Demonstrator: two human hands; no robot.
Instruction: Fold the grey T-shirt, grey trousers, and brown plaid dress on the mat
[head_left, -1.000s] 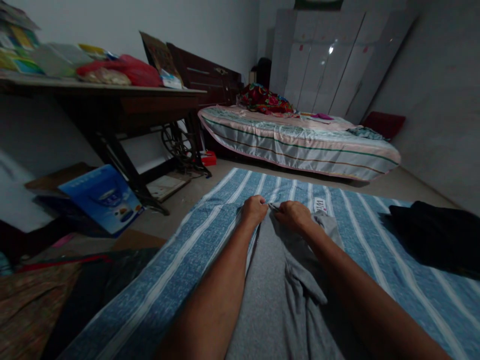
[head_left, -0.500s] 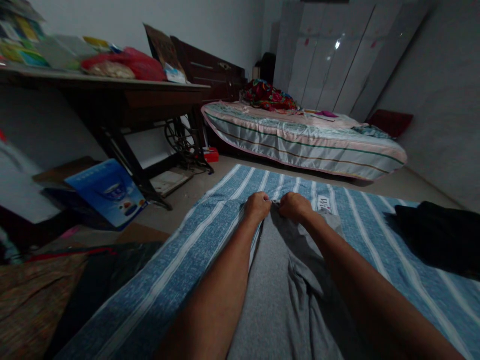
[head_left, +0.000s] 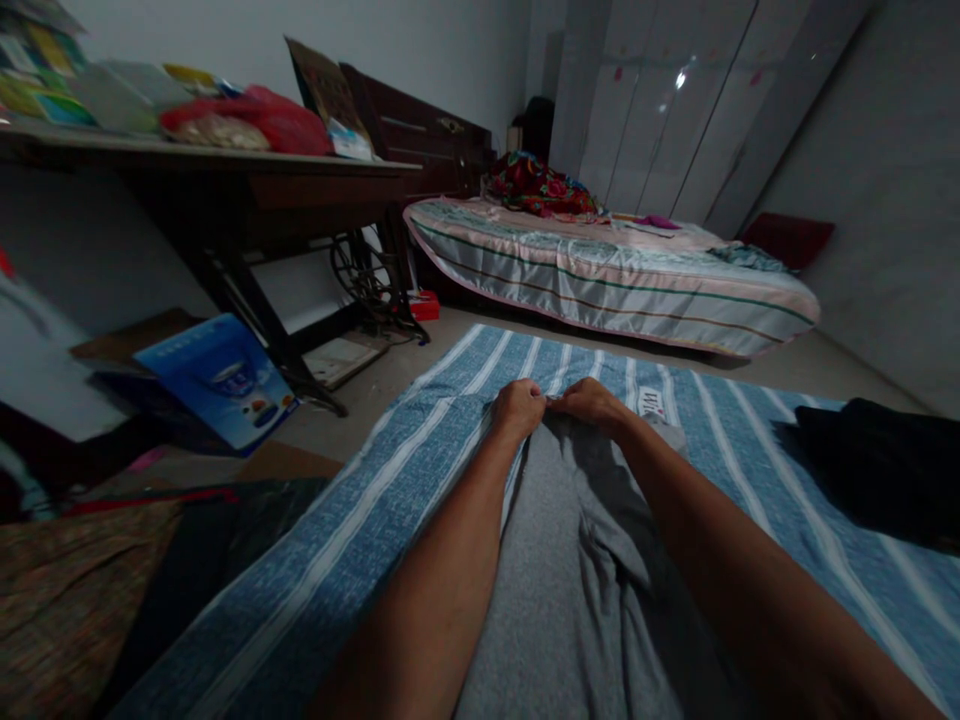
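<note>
grey garment (head_left: 536,580): bottom cut off | dark cloth (head_left: 885,470): right side cropped

Premises are a domestic bedroom, as shown by a bed (head_left: 600,270) with a striped, satin-look cover (head_left: 487,250), red floral bedding (head_left: 536,185) heaped toward its far left corner, a dark headboard (head_left: 412,115) along the left edge, a pale wardrobe (head_left: 652,120) beyond the far edge, and a treadle sewing table (head_left: 322,190).

Matt, soft-looking grey cloth garment (head_left: 536,560).
</note>
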